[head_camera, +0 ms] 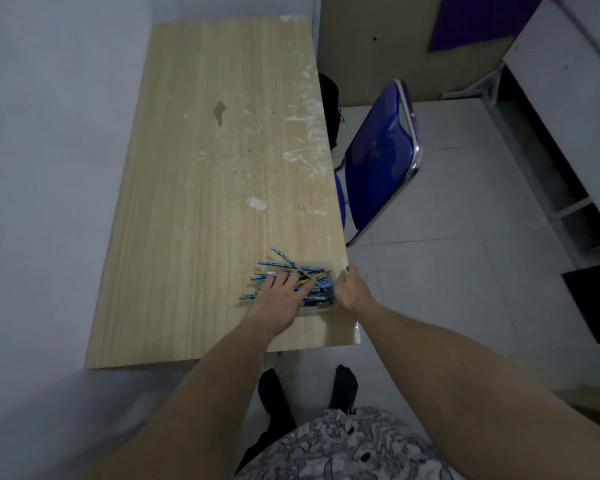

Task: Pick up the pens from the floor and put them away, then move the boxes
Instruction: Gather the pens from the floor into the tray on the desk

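A heap of several blue and yellow pens (310, 277) lies in and over a clear plastic box (321, 306) near the front right corner of the wooden table (205, 168). My left hand (278, 297) rests flat on the pens with its fingers spread, and some pens stick out past the box on its left side. My right hand (350, 287) grips the box's right side at the table edge, fingers curled around it. Most of the box is hidden under the pens and my hands.
A blue folding chair (381, 157) stands close against the table's right edge. White shelving (561, 140) runs along the right over the tiled floor (465, 271). A grey wall (49, 133) borders the table on the left. My feet in dark socks (271, 393) stand at the table's front.
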